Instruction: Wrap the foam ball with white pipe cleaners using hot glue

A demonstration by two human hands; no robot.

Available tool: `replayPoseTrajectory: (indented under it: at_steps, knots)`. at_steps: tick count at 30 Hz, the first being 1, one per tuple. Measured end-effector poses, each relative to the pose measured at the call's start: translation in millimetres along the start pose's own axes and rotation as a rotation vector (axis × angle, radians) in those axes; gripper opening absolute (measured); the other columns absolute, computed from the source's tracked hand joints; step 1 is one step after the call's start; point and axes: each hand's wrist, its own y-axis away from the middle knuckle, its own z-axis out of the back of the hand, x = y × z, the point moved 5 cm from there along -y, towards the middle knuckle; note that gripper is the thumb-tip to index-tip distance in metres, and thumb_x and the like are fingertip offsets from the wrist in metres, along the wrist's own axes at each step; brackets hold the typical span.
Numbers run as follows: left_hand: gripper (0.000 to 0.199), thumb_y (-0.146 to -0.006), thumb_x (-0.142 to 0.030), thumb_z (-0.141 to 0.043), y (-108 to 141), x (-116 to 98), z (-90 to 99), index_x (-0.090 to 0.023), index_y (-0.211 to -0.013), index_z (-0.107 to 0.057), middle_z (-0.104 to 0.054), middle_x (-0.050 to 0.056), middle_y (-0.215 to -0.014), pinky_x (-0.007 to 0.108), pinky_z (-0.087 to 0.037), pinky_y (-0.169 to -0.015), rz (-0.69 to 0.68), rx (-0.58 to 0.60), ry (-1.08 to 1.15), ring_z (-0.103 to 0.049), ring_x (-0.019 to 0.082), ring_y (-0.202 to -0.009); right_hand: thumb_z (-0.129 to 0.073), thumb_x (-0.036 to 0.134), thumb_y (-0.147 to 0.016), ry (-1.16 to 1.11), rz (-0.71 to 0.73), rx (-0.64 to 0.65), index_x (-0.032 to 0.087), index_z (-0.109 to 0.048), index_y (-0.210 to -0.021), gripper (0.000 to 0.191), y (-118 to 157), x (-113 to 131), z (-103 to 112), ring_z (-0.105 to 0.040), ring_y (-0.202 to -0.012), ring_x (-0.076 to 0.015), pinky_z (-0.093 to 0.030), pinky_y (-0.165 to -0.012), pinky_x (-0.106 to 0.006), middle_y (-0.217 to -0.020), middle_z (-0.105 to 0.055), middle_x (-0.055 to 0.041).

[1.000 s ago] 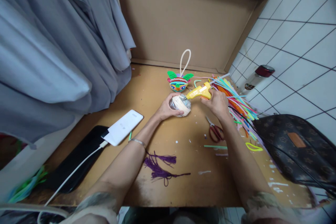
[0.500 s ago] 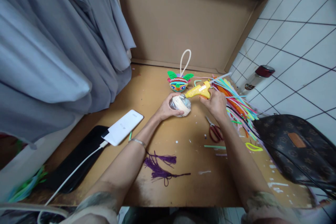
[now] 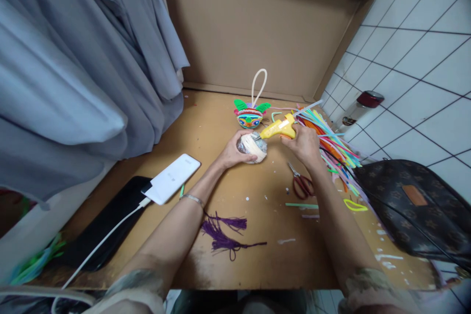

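My left hand [image 3: 234,151] is closed around a ball [image 3: 254,147] with a grey, mottled surface and a cream band wrapped across it. In my right hand [image 3: 305,143] is a yellow hot glue gun [image 3: 276,127], a clear glue stick jutting from its back end. The gun's nozzle points left and meets the upper right side of the ball; whether it presses on the surface I cannot tell. Just behind the ball sits a colourful animal-head ornament [image 3: 250,115] with green ears and a white loop.
Red-handled scissors [image 3: 302,187] lie by my right forearm. Coloured pipe cleaners [image 3: 331,137] are heaped at right, beside a brown patterned bag [image 3: 415,206]. Purple tassels [image 3: 224,238] lie in front. A white power bank [image 3: 172,179] rests at left near a grey curtain [image 3: 91,59]. Cardboard [image 3: 257,29] stands behind.
The glue gun's nozzle has shifted very slightly on the ball's upper right side. Both hands keep their grips, and the other objects lie as before.
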Motion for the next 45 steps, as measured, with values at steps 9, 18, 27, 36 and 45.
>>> replayPoseTrajectory:
  at_steps: [9,18,27,36,45]
  knots:
    - [0.089,-0.049,-0.048,-0.096,0.6,-5.3,-1.0,-0.019,-0.123,-0.057,-0.062,0.016,-0.141,0.047,-0.049,-0.11,0.007,0.01,-0.01,-0.062,0.032,-0.127,-0.062,0.037,-0.083,0.011,-0.06,0.037,0.017,-0.071,-0.092,0.024,-2.6,8.5,-0.4,-0.06,-0.073,-0.0238,-0.024,-0.06,-0.029,-0.083,-0.073,-0.0104]
    - [0.091,-0.048,-0.051,-0.097,0.2,-3.0,-0.4,-0.018,-0.123,-0.056,-0.062,0.016,-0.139,0.047,-0.049,-0.109,0.007,0.004,-0.016,-0.063,0.031,-0.124,-0.065,0.037,-0.083,0.006,-0.003,0.001,0.019,-0.07,-0.088,0.02,-0.1,2.0,2.0,-0.058,-0.07,-0.0217,-0.024,-0.06,-0.029,-0.08,-0.072,-0.0087]
    - [0.093,-0.047,-0.052,-0.096,0.4,-0.2,-0.1,-0.019,-0.125,-0.057,-0.062,0.015,-0.14,0.046,-0.049,-0.108,0.019,0.003,-0.008,-0.063,0.031,-0.124,-0.063,0.037,-0.085,-0.019,0.013,-0.017,0.019,-0.069,-0.088,0.02,0.6,-0.5,2.4,-0.058,-0.07,-0.0217,-0.025,-0.059,-0.029,-0.08,-0.071,-0.009]
    - [0.093,-0.047,-0.052,-0.096,0.2,-0.9,-0.3,-0.018,-0.124,-0.057,-0.063,0.016,-0.139,0.045,-0.05,-0.107,0.018,-0.001,0.001,-0.064,0.03,-0.123,-0.063,0.037,-0.084,-0.019,0.009,-0.016,0.018,-0.069,-0.089,0.021,0.1,-0.7,1.9,-0.058,-0.071,-0.0221,-0.025,-0.06,-0.029,-0.08,-0.071,-0.0094]
    - [0.092,-0.049,-0.054,-0.096,0.5,-1.5,-0.2,-0.019,-0.124,-0.057,-0.063,0.015,-0.138,0.044,-0.052,-0.104,0.005,0.01,-0.014,-0.065,0.029,-0.12,-0.064,0.035,-0.084,-0.017,0.024,-0.021,0.018,-0.069,-0.087,0.018,1.7,1.6,3.6,-0.058,-0.07,-0.0216,-0.025,-0.06,-0.029,-0.079,-0.071,-0.0089]
